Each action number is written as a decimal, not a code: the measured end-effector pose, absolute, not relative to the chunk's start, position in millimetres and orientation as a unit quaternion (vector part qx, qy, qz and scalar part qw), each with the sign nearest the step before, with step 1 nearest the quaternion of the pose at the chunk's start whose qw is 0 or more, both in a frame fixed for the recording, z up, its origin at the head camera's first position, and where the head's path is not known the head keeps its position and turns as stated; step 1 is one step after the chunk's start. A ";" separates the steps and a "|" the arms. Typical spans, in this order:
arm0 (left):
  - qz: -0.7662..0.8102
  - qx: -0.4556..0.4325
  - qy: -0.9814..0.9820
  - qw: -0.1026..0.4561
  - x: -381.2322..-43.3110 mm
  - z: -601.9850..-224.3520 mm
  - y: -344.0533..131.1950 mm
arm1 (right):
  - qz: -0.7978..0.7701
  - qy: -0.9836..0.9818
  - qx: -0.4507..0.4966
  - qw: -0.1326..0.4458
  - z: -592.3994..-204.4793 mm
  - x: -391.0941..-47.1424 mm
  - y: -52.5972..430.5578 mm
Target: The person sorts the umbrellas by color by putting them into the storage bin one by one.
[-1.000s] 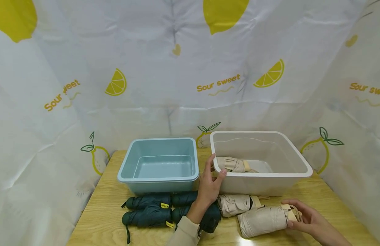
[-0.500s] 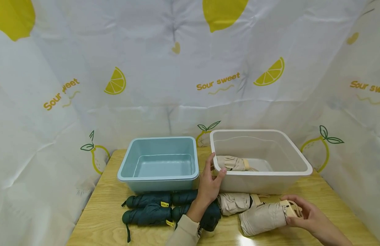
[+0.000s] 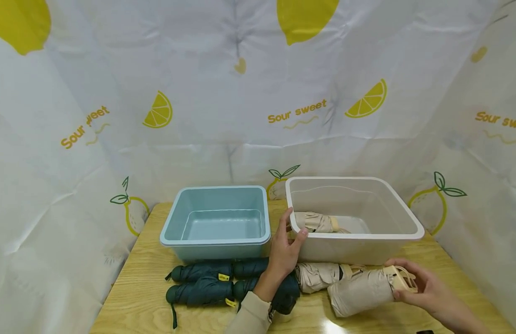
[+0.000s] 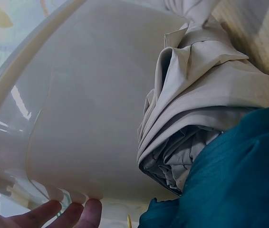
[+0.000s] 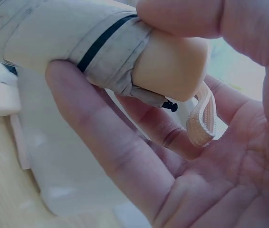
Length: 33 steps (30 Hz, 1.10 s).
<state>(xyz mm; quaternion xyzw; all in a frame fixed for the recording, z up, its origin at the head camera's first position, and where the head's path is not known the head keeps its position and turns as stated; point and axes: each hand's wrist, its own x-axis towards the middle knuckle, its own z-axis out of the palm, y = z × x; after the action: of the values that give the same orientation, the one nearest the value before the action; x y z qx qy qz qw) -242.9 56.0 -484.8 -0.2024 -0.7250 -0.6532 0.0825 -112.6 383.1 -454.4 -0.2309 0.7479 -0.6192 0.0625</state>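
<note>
Curtained nook, possibly a staged workspace, lemon-print cloth (lettered "Sour sweet") on three sides, wood-grain table.

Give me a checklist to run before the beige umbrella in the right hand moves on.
1. Right hand gripping the held umbrella: ok, at its handle.
2. Left hand on the white bin: ok, near left corner.
3. Held umbrella over the bin: not ok, it is in front.
4. Space inside the bin: ok, bare floor beside the stored umbrella.
5. Held umbrella clear of the table: cannot tell.
</note>
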 end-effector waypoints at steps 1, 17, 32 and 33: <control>-0.654 -0.203 -0.724 0.082 -242.8 -484.8 56.0 | -0.622 0.746 -0.231 0.063 -452.8 -113.0 382.9; -0.654 -0.203 -0.725 0.077 -241.2 -483.3 55.1 | -0.620 0.741 -0.255 0.036 -423.5 -125.2 378.6; -0.657 -0.203 -0.722 0.078 -242.0 -483.7 55.5 | -0.617 0.737 -0.275 -0.006 -396.8 -134.7 374.7; -0.656 -0.203 -0.722 0.078 -241.9 -483.7 55.5 | -0.619 0.736 -0.273 -0.008 -395.0 -135.3 374.7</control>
<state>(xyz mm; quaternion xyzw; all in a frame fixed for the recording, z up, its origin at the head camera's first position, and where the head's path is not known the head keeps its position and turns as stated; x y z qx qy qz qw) -241.9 55.5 -483.7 -0.2027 -0.7224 -0.6565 0.0779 -135.3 374.7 -395.0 -0.2729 0.7361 -0.6194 -0.0085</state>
